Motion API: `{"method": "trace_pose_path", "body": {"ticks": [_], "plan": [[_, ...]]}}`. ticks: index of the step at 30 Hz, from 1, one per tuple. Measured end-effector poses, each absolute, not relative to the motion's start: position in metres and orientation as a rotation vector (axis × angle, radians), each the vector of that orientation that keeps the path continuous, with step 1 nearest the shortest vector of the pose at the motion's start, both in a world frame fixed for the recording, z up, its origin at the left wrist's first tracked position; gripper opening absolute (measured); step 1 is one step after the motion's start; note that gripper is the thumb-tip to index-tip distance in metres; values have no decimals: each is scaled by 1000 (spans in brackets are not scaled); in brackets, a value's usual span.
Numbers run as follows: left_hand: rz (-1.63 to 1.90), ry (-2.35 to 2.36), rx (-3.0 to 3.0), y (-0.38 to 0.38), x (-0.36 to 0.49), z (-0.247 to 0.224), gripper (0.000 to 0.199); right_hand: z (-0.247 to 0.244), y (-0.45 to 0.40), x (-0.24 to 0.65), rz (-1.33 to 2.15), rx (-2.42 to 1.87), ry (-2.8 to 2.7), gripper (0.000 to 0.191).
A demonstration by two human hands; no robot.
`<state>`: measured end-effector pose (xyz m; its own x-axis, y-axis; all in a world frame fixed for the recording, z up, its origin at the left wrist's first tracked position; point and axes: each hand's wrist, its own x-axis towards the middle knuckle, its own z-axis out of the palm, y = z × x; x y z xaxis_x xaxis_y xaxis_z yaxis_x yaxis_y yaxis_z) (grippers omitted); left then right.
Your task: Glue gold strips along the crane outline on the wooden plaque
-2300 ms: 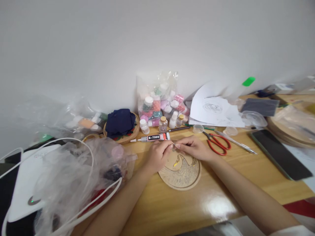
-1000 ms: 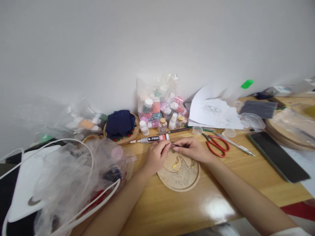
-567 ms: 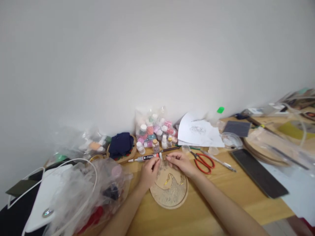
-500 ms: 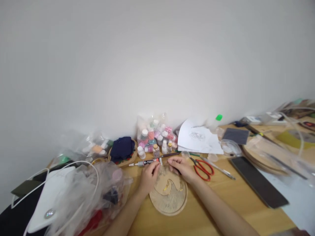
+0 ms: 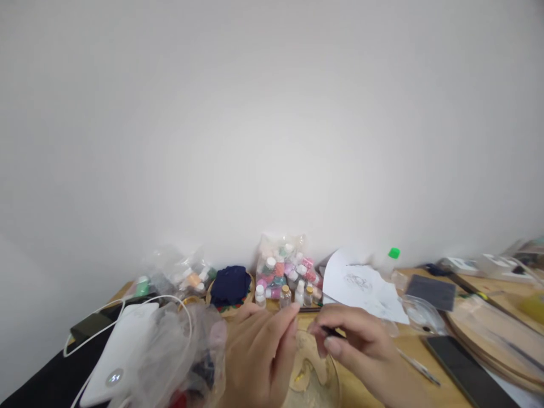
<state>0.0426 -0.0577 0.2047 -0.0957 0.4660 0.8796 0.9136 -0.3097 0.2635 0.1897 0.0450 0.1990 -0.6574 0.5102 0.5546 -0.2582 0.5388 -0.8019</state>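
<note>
My left hand (image 5: 263, 357) is raised over the left side of a round wooden disc (image 5: 312, 379). Its thumb and forefinger are pressed together, and whatever may be between them is hidden. Over the disc's right side, my right hand (image 5: 361, 351) pinches a thin dark stick-like piece (image 5: 332, 332), mostly covered by the fingers. On the disc's face are a curved, wave-like line and a few yellow-gold patches. Both hands cover much of the disc, and its lower edge runs out of the frame.
Small bottles (image 5: 285, 296) stand behind the hands, before a bag of colourful jars (image 5: 289, 269). Navy cloth (image 5: 230, 285) lies left of them. Drawn-on paper (image 5: 365, 289), a pen (image 5: 420, 367) and a dark phone (image 5: 467, 368) lie right. Plastic bags (image 5: 170, 362) and a white device (image 5: 121, 351) sit left.
The view has tilted upward, so the table sits lower in the picture. Both hands have come up off the disc and nearer the camera, now hiding the glue tube and red-handled scissors.
</note>
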Motion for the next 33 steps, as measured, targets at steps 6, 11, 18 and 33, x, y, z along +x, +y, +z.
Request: {"method": "trace_pose_path", "body": {"ticks": [6, 11, 18, 33], "plan": [[-1436, -1469, -1670, -56, 59, 204, 24, 205, 30, 195, 887, -299, -1953, 16], [-1430, -1400, -1660, -51, 64, 200, 24, 208, 24, 193, 676, -376, -1960, 21], [-1334, -1615, -1695, -60, 69, 206, 28, 209, 22, 188, 627, -361, -2010, 18], [-1330, -1694, -1765, -56, 62, 204, 30, 202, 19, 183, 667, -404, -2034, 26]]}}
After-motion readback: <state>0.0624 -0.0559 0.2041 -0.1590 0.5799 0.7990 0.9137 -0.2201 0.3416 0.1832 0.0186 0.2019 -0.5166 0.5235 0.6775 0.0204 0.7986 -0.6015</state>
